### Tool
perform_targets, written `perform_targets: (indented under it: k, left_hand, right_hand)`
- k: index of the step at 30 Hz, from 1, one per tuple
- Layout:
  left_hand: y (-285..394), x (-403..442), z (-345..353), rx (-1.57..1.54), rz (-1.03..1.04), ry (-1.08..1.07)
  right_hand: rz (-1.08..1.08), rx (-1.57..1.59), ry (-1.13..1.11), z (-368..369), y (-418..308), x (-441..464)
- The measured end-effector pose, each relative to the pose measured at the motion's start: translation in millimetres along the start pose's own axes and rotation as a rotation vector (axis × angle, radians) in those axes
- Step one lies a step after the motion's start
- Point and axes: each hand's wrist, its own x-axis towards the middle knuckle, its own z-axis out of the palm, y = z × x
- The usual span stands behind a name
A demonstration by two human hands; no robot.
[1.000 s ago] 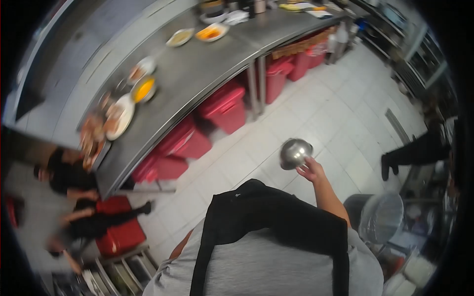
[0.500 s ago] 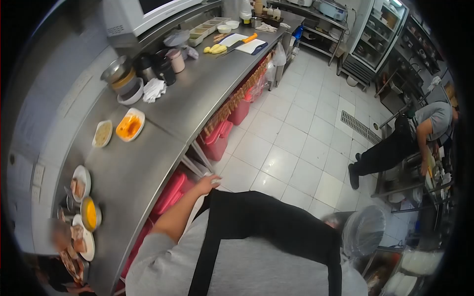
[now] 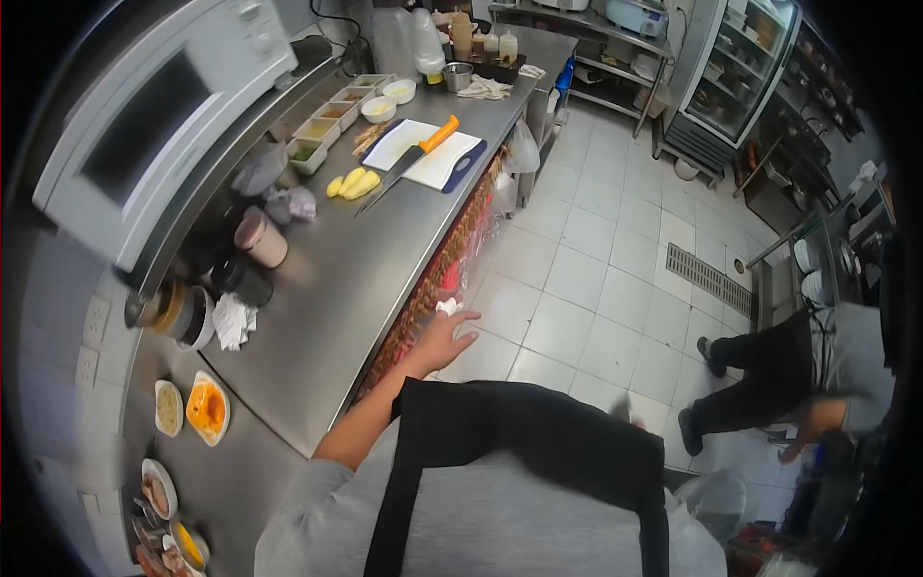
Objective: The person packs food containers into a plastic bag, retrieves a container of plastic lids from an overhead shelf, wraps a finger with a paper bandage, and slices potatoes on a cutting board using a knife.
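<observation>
My left hand [image 3: 444, 341] reaches past the counter's front edge, thumb and index finger stretched out. A small white thing [image 3: 449, 306], perhaps crumpled cloth or paper, shows against its other fingers. Beyond my apron's right side, only a blurred bit of my right hand [image 3: 637, 421] appears, beside a smeared greyish shape; its fingers cannot be made out. On the steel counter [image 3: 327, 288] lie a white cutting board [image 3: 404, 144], an orange-handled knife [image 3: 409, 159] across it, and peeled yellow pieces [image 3: 356, 183] beside the blade.
Dishes with orange food [image 3: 208, 409] and pale food [image 3: 168, 408] stand at the counter's left. A microwave [image 3: 154, 125] sits above it. At right, a person [image 3: 769, 365] bends over beside shelving. A floor drain [image 3: 710, 277] and glass-door fridge [image 3: 731, 87] are beyond.
The view has turned and moved toward the cutting board. My left hand has come forward with the white thing. My right hand, earlier holding a metal bowl, is now mostly hidden.
</observation>
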Motion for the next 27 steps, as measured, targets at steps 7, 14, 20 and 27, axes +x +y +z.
perform_targets:
  k: [7, 14, 20, 27]
  left_hand:
    - [-58, 63, -22, -0.13, -0.006, 0.226]
    - [-48, 183, -81, 0.088, -0.022, 0.434]
    - [-50, 242, -107, 0.151, -0.123, 0.545]
    - [-52, 251, -87, 0.279, -0.455, 0.879]
  right_hand:
    - [-0.87, 0.546, 0.254, -175, -414, 146]
    - [-1.508, 0.605, 0.315, -230, -691, 172]
    - [-1.774, 0.525, 0.121, -195, -826, 217]
    - [-1.948, 0.392, 0.196, -180, -890, 252]
